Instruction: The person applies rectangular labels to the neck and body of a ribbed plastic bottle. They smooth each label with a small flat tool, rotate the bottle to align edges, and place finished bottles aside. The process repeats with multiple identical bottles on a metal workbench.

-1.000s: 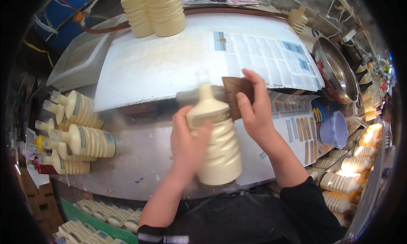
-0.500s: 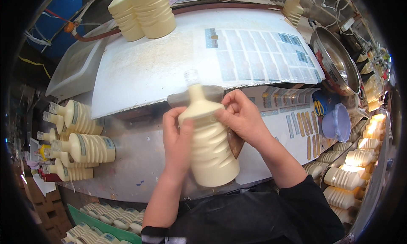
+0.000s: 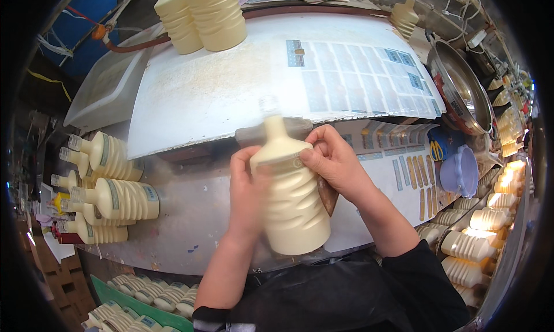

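Note:
A cream-coloured bottle (image 3: 294, 216) with wavy ridges and a clear neck lies in front of me, its neck pointing away. The neck end lies over a grey block (image 3: 248, 137) at the edge of the white board. My left hand (image 3: 247, 182) wraps the bottle's left shoulder, its thumb blurred over the front. On the opposite shoulder my right hand (image 3: 332, 161) presses its thumb, with the fingers curled behind. A thin pale band with a small round mark runs across the shoulder between them. Under the bottle's right side, a brown pointed piece (image 3: 328, 196) sticks out.
Several banded bottles (image 3: 127, 200) lie stacked at the left. The white board (image 3: 202, 95) carries a label sheet (image 3: 358, 78) and two standing bottles (image 3: 216, 20). To the right are label strips (image 3: 424, 173), yellow-handled scissors (image 3: 437, 150), a lilac bucket (image 3: 460, 171), a metal pan (image 3: 461, 86) and more bottles (image 3: 468, 242).
The whole view has shifted slightly, so everything sits a little further right. My left thumb is smeared by motion on the bottle's front. Both hands stay on the bottle.

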`<state>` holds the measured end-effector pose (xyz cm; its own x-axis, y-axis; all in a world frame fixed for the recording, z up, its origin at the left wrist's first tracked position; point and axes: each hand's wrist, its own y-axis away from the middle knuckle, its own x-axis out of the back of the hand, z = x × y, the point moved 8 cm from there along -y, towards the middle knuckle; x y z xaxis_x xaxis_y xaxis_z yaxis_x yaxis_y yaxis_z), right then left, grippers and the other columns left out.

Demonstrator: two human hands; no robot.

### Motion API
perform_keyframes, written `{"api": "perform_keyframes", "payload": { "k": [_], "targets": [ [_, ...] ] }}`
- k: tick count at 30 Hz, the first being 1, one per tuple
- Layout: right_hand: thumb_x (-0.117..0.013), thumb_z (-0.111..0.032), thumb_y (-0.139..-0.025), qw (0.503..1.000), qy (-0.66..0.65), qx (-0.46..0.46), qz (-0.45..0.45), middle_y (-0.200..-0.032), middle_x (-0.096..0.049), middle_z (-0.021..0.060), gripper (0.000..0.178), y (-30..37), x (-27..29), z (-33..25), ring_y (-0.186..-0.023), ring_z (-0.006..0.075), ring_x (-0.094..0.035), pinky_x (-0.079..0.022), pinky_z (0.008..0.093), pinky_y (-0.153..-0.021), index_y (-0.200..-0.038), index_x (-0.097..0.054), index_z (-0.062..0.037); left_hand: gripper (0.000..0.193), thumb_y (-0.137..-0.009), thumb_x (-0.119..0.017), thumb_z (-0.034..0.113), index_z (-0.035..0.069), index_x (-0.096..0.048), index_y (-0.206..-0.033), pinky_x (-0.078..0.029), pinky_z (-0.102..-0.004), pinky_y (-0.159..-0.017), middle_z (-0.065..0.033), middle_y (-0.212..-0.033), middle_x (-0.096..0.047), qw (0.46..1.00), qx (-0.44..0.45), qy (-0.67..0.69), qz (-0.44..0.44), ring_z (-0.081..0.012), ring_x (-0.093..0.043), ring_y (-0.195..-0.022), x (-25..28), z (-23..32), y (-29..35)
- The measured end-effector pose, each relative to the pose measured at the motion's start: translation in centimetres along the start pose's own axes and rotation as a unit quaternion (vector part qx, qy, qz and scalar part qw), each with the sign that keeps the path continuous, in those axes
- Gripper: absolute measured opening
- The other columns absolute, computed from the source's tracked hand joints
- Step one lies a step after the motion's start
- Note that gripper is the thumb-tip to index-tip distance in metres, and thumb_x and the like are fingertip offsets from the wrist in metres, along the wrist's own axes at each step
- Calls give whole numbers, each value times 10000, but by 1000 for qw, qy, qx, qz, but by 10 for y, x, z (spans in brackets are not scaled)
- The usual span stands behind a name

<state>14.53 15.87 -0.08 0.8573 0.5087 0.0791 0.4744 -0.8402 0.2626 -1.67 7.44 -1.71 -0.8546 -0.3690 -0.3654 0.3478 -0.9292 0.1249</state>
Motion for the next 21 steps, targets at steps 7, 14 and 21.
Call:
{"api": "perform_keyframes", "payload": {
  "k": [7, 14, 21],
  "targets": [
    [-729, -273, -977, 1000, -17, 4, -5, -893, -643, 17, 362, -3, -1, 8, -781, 37, -572, -458, 197, -703, -1132, -493, -47, 392, -1025, -646, 266, 46, -472, -1298, -491, -316, -964, -104, -1236, -585, 1000, 13, 23, -5, -150, -566, -1120, 1, -3, 1],
    [-637, -229, -1017, 998, 17, 55, 31, -963, -653, -1, 225, 0, 17, -10, -893, 44, -576, -463, 218, -755, -1151, -604, -51, 407, -1055, -590, 241, 40, -456, -1383, -486, -322, -998, -102, -1286, -582, 997, 32, 77, 1, -151, -568, -1161, 6, -10, 1],
    [-730, 58, -866, 952, 173, 245, 57, -995, -700, 40, 289, 44, -3, -83, -885, 109, -674, -549, 260, -780, -1135, -651, -8, 768, -920, -716, 209, 30, -302, -1542, -437, -377, -1095, -146, -1445, -464, 995, 38, 9, -91, -237, -503, -1314, 1, -12, 24]
  ]
}}
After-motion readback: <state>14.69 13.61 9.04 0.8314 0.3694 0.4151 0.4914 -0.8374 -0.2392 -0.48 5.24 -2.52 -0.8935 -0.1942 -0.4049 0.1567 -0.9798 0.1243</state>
